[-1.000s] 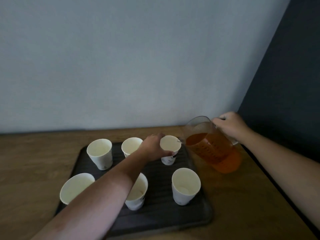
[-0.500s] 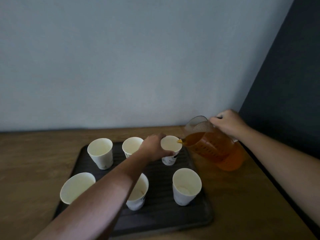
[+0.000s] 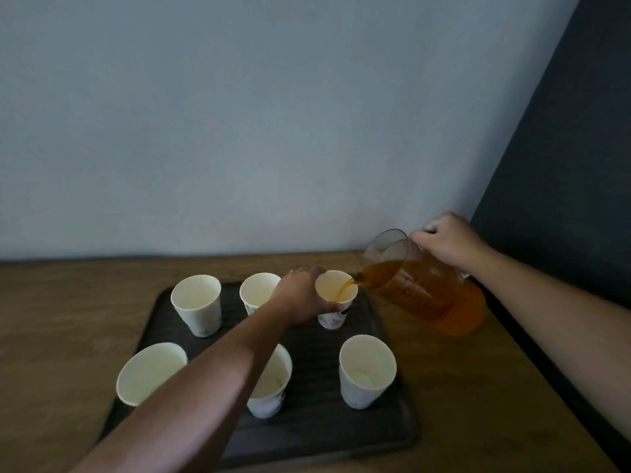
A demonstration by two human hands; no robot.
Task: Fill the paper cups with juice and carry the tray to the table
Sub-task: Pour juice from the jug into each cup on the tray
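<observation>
A dark ribbed tray (image 3: 317, 421) on the wooden counter carries several white paper cups. My left hand (image 3: 302, 297) grips the back right cup (image 3: 336, 290) from its left side. My right hand (image 3: 447, 238) holds the handle of a clear pitcher (image 3: 430, 295) of orange juice, tilted to the left. A thin stream of juice runs from its spout into that cup. The other cups look empty: back left (image 3: 198, 303), back middle (image 3: 257, 291), front left (image 3: 148, 373), front middle (image 3: 271, 384) partly under my forearm, front right (image 3: 367, 370).
The wooden counter (image 3: 68, 319) meets a pale wall at the back. A dark panel (image 3: 563, 165) rises at the right, close behind the pitcher. The counter's right edge runs along a dark strip under my right forearm.
The pitcher has tipped further to the left and lifted slightly. Juice now streams into the back right cup; earlier it only reached the spout. My left hand stays on the cup.
</observation>
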